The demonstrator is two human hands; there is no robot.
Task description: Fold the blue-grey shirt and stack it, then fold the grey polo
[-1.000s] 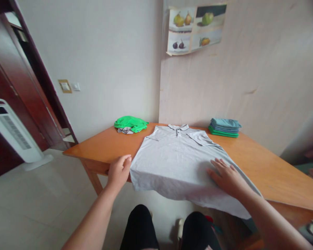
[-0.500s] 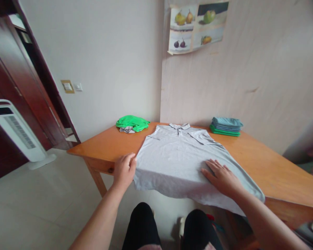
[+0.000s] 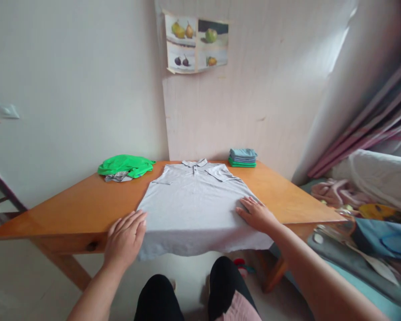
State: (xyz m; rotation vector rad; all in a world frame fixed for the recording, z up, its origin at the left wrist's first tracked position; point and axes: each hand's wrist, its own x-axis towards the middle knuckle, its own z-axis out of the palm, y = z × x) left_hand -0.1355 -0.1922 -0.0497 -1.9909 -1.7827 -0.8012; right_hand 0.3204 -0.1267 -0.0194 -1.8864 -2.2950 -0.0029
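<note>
The grey polo shirt (image 3: 190, 203) lies front up in the middle of the surface (image 3: 76, 200), its collar (image 3: 194, 163) close to the far edge and its hem (image 3: 203, 247) hanging over the near edge. The garment is long for the depth available, which is probably why the hem drops there. With the collar farthest from the wearer of the camera, both sides of the body fall within easy reach.

The left hand (image 3: 127, 236) rests at the near edge, its fingers straight and close together, tips at the shirt's left side; they seem laid flat, though I cannot tell whether any cloth is under them. The right hand (image 3: 256, 214) lies palm down on the shirt's right side, fingers slightly spread and pinching nothing, likely to steady or flatten the cloth.

A crumpled green garment (image 3: 127, 165), with checked cloth (image 3: 118, 177) poking out beneath, sits by the far left corner, and a folded stack (image 3: 242, 158) by the far right corner; that leaves the middle to the shirt (a sensible division, it seems).

The shirt is pale and nearly smooth, with faint creases. Thin dark lines trim the collar and sleeves; the right sleeve (image 3: 221, 173) angles inward across the front, and dark buttons mark the short placket.
</note>
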